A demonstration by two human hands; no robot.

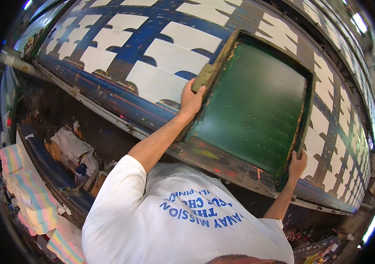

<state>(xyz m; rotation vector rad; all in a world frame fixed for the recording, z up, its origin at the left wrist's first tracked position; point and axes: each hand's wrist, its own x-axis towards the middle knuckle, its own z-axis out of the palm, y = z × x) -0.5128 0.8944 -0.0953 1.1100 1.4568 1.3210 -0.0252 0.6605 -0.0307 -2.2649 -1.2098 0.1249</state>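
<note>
My left hand [192,97] is closed on the left side of a screen printing frame [224,59], at a worn wooden block fixed to its edge. Near the lower right corner of the same frame, my right hand [298,164] grips the right rail, fingers curled over it. The frame has dark, paint-stained wooden rails around a green mesh [253,101], with a broad stained board along its near end. It lies slantwise over a long blue table [126,77], covering part of the white cut pieces [156,81] laid there in rows.
A metal rail [95,110] runs along the table's near edge. Below at the left are a crumpled pale cloth [75,152] and stacks of pastel-striped pieces [31,189]. Another long table with white pieces stands beyond, at the upper right. Litter lies low at the right.
</note>
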